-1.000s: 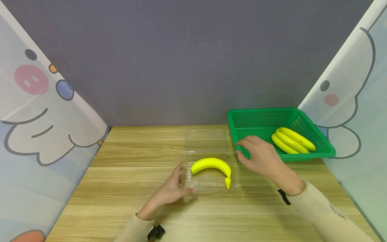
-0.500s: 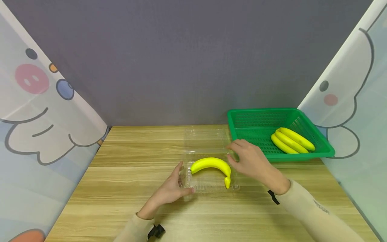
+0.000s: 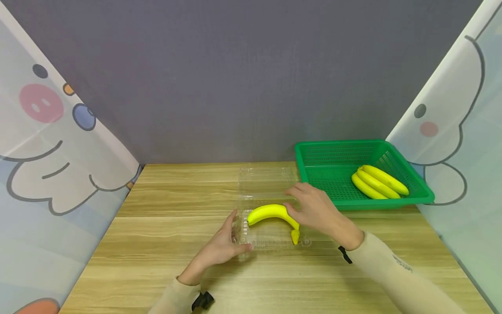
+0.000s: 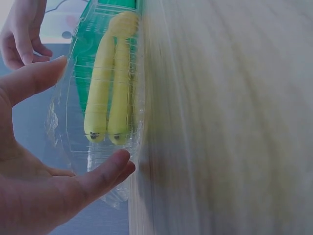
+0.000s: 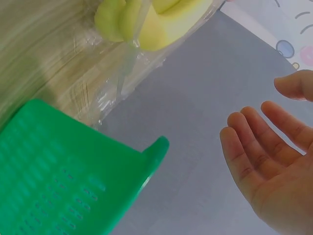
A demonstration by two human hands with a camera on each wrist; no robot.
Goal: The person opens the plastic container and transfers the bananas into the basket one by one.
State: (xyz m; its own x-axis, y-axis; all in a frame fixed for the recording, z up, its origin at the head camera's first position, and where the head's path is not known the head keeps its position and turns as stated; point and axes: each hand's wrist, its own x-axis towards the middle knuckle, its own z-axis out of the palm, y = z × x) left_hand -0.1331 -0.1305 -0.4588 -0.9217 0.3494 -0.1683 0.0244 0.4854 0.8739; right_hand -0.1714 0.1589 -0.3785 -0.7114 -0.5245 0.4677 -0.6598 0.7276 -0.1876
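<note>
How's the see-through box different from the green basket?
The box is clear, so the table shows through it; the basket is green with lots of little holes. The box is smaller, and the basket is bigger. The box has a lid folded open behind it; no lid shows on the basket. Both sit on the table with yellow bananas inside.

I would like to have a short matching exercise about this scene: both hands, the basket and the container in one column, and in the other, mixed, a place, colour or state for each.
Column one:
1. left hand
2. right hand
3. basket
4. container

Column two:
A. green
B. raised, holding nothing
C. see-through and open
D. at the left side of the container

Right pairs: 1-D, 2-B, 3-A, 4-C
</note>
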